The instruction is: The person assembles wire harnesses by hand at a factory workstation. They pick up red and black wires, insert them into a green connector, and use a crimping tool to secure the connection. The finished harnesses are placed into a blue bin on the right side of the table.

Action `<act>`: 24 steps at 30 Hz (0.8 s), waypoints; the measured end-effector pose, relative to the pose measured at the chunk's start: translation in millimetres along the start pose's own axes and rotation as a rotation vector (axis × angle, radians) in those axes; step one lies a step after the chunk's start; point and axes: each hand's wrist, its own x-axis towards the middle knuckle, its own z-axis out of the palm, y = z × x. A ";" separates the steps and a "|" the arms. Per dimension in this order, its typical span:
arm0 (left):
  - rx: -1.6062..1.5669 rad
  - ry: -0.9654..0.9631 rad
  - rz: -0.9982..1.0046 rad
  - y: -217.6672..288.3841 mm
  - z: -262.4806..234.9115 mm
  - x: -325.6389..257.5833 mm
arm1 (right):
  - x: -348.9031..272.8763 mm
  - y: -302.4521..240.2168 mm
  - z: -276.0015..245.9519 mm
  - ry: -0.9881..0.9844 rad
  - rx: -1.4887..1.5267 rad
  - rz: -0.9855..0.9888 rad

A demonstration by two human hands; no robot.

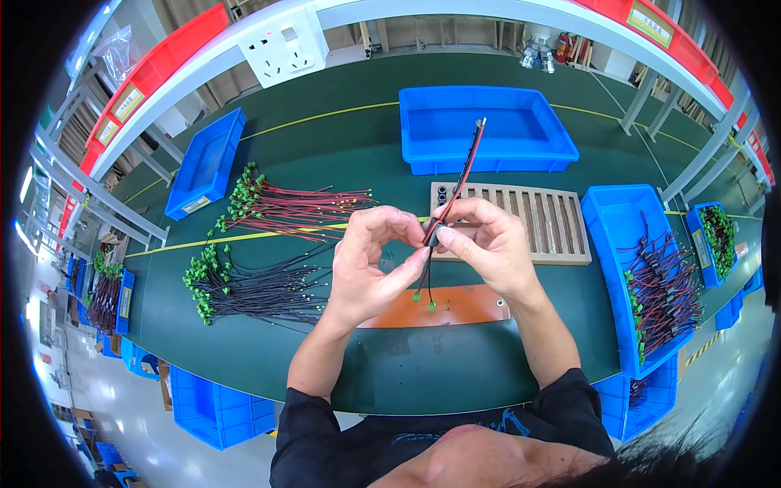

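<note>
Over the middle of the green table, my left hand and my right hand meet at a red-and-black wire pair. Thumb and fingers of both hands pinch it around a small black piece, which they partly cover. The wires' upper ends rise to the upper right. Below my fingers, two green connectors dangle from the lower ends. An orange-brown mat lies beneath them. Just beyond my right hand is a slotted cardboard tray, with small black cylindrical parts at its left end.
Red wires and black wires with green ends lie fanned at left. Blue bins stand at far left and at the back. At right, a blue bin holds bundled wires. A white rail with sockets crosses above.
</note>
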 end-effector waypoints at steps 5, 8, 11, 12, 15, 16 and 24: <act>0.023 -0.011 0.039 -3.1 -0.7 2.1 | -3.2 -7.2 5.2 0.014 -0.017 0.000; -0.013 0.001 -0.017 2.3 1.8 2.7 | -3.7 -11.2 2.5 -0.018 -0.095 -0.008; 0.015 0.010 -0.006 0.0 4.6 2.1 | -4.6 -12.3 4.5 -0.002 -0.118 0.041; 0.023 0.010 0.003 -1.5 4.5 1.8 | -4.5 -13.1 4.3 -0.012 -0.123 0.041; 0.002 0.017 0.014 -3.0 3.5 2.4 | -4.0 -16.6 2.1 -0.040 -0.136 0.049; -0.011 0.020 0.015 -3.0 3.0 2.4 | -3.6 -18.0 1.3 -0.049 -0.140 0.058; -0.004 0.021 0.030 -3.4 2.0 2.7 | -5.4 -11.0 7.0 0.004 -0.116 0.021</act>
